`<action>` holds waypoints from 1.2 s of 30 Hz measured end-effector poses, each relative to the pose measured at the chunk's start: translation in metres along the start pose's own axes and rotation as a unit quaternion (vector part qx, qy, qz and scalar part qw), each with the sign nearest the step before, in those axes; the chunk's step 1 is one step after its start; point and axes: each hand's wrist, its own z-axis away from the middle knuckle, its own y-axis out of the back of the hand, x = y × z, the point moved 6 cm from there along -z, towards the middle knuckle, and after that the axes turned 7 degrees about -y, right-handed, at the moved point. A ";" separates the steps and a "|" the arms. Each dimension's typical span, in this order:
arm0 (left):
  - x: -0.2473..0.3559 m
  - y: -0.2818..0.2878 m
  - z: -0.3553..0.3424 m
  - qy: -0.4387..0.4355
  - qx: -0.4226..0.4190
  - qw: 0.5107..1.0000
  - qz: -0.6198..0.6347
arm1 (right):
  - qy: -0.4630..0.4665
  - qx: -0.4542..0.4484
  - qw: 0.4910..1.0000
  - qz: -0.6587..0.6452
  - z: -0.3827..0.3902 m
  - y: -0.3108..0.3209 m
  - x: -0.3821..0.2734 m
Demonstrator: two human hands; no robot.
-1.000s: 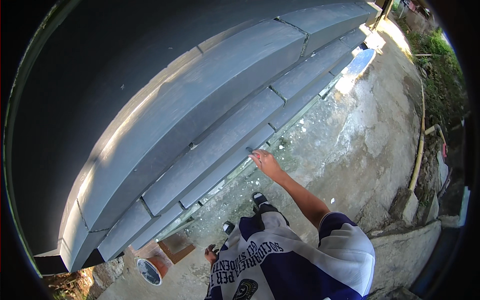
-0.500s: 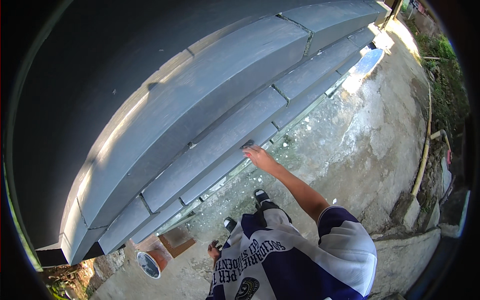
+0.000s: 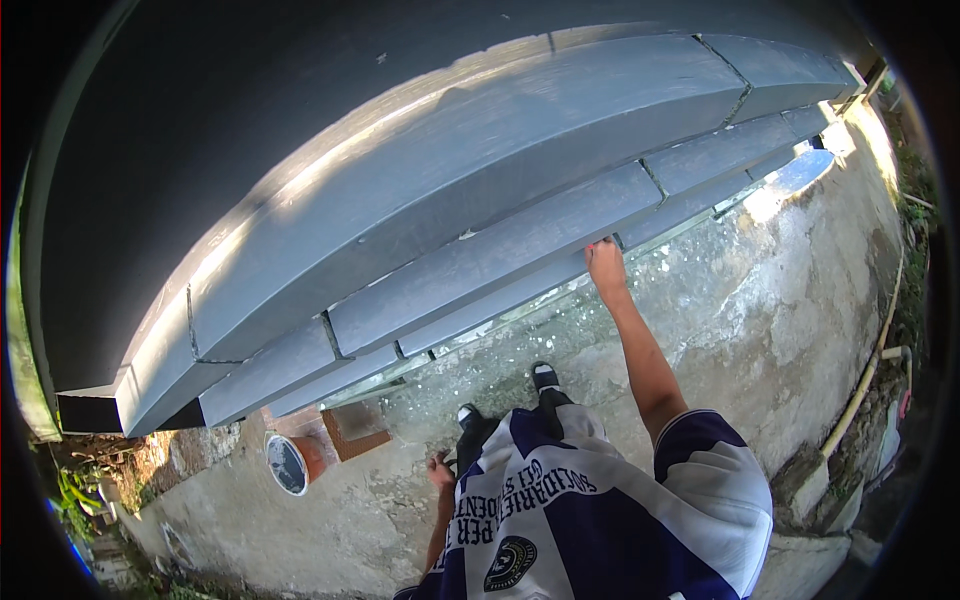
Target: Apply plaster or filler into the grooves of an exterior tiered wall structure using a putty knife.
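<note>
My right arm stretches out to the grey tiled steps (image 3: 480, 265). My right hand (image 3: 604, 265) is closed, knuckles up, against the edge of a lower step, close to a dark joint between two tiles. Whatever sits in its fingers is hidden behind the hand. My left hand (image 3: 439, 471) hangs low beside my left leg, its fingers curled. It is small in view, with something dark by the fingertips that I cannot make out. It touches neither the steps nor the floor things.
An orange bucket (image 3: 313, 458) with grey stuff inside stands at the lower left, beside a brown tile (image 3: 357, 422). White specks dot the concrete floor (image 3: 740, 290) along the steps. At the right lie a long pole (image 3: 862, 377) and rough stone blocks (image 3: 805, 492).
My right hand has moved right along the lower step; the dark thing seen in its fingers earlier is hidden now. My view has turned, and the steps lie flatter across it.
</note>
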 end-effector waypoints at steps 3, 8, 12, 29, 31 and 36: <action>0.003 0.017 0.004 -0.008 0.035 0.999 0.031 | -0.014 -0.088 0.990 0.109 0.008 -0.031 -0.018; -0.007 0.051 0.000 0.043 0.031 0.998 0.033 | 0.211 -0.083 0.932 0.283 0.095 -0.098 -0.147; -0.018 0.073 -0.015 0.052 0.027 0.996 0.063 | 0.308 -0.103 0.933 0.153 0.170 -0.126 -0.256; -0.031 0.159 -0.082 0.020 0.060 0.997 0.038 | -0.068 0.027 0.993 -0.093 0.072 -0.044 -0.121; -0.035 0.160 -0.085 0.016 0.049 0.997 0.056 | 0.031 0.054 0.997 -0.044 0.083 -0.051 -0.143; -0.031 0.152 -0.101 0.015 -0.016 1.000 0.022 | 0.171 -0.119 0.974 0.084 0.160 -0.149 -0.230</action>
